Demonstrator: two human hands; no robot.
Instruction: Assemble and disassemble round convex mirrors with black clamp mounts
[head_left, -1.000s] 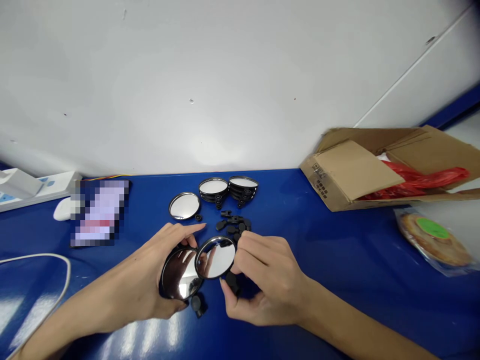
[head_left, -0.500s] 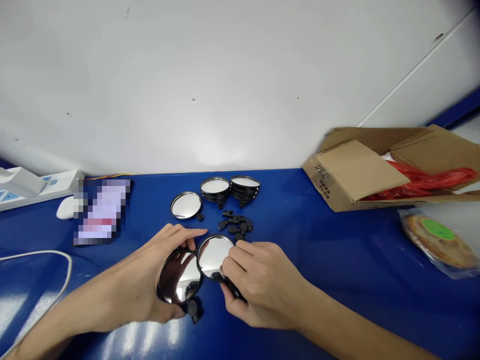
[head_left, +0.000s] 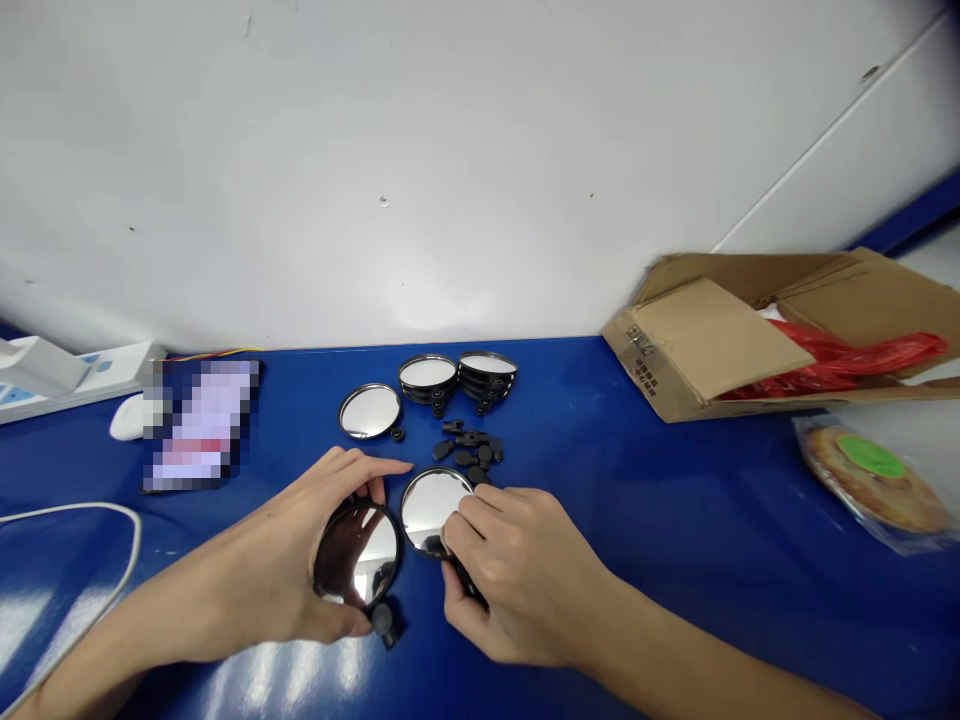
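Note:
My left hand (head_left: 300,560) is curled round the rim of a round mirror (head_left: 356,555) with a black frame. A black swivel clamp (head_left: 385,624) sticks out from that mirror's lower edge. To its right, my right hand (head_left: 510,570) grips a second round mirror (head_left: 433,512) by its right side, and the fingers cover part of its edge. A narrow gap separates the two mirrors. Just beyond them lies a cluster of small black clamp parts (head_left: 471,440). Farther back are a single round mirror (head_left: 370,411) and two stacks of mirrors, one on the left (head_left: 427,374) and one on the right (head_left: 487,370).
A cardboard box (head_left: 675,350) with a red plastic bag (head_left: 847,355) stands at the back right, near a wrapped round item (head_left: 877,480) with a green label. On the left are a blurred phone (head_left: 202,420), a white mouse (head_left: 135,416) and a white cable (head_left: 135,540).
The mirror in my right hand has moved slightly right, opening a small gap from the left mirror, which it touched or overlapped before. Both hands keep their grip.

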